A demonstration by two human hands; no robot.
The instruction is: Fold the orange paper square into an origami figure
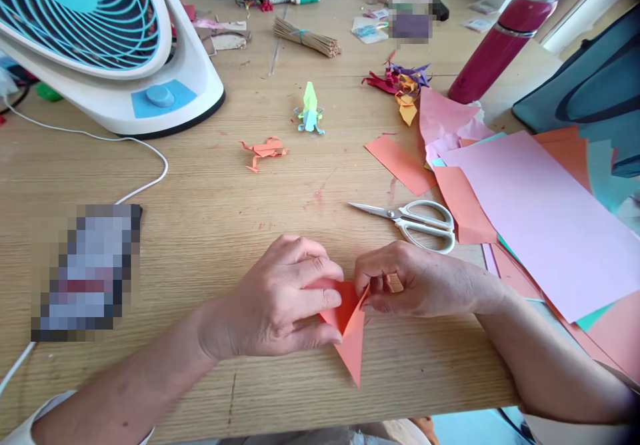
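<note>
A folded piece of orange paper [353,338] lies near the front of the table, its lower corner pointing toward me. My left hand [280,298] presses over its left part, fingers spread across the paper. With thumb and fingertips pinched together, my right hand [415,282] grips a raised flap at the paper's right side. Some of the paper is hidden beneath the left fingers. White-handled scissors [420,222] lie just beyond my right hand. Farther off stand a folded orange paper figure [265,151] and a green-and-blue one [311,112].
Coloured paper sheets [545,212] pile up at right, near a tilted dark-red flask [500,48]. Several folded figures [403,85] sit behind. A white fan [185,98] occupies the back left; a blurred phone [90,272] with a cable lies at left. The table's front edge is close.
</note>
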